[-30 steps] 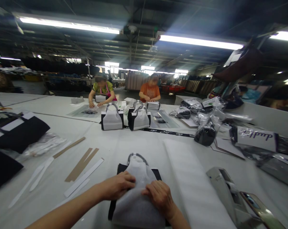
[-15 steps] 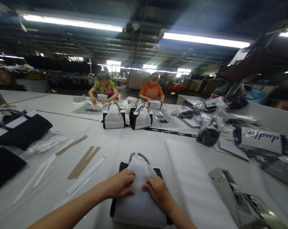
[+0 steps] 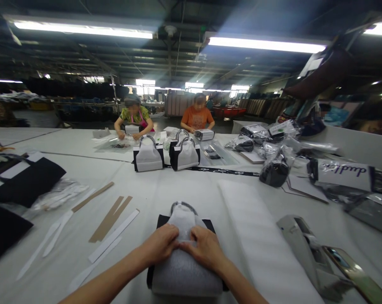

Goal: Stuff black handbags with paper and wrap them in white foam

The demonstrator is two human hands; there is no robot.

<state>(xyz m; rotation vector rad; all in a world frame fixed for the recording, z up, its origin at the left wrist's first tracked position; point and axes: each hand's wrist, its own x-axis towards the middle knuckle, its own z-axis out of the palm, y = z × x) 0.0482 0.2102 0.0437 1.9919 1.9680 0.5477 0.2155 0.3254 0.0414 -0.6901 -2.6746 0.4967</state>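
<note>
A black handbag (image 3: 209, 226) lies in front of me, its front covered by a white wrapping sheet (image 3: 186, 274). Its looped handle (image 3: 184, 207) sticks out at the far end, wrapped in something thin. My left hand (image 3: 164, 242) has its fingers curled onto the sheet just below the handle. From the other side my right hand (image 3: 205, 247) grips the same part of the sheet, its thumb reaching toward the left thumb. Both hands are closed, and a fold or edge of the sheet runs between them. What lies under the fingertips is hidden.
Brown card strips (image 3: 111, 219) and white strips (image 3: 115, 234) lie left, beside black bags (image 3: 29, 179). A foam sheet stack (image 3: 257, 236), tape dispenser (image 3: 314, 253) and phone (image 3: 356, 270) are right. Beyond stand wrapped bags (image 3: 149, 158); two people work across the table.
My right hand has moved left and slightly up along the sheet, bringing the thumbs close together. My left hand stays nearly in place. The camera view has shifted a little.
</note>
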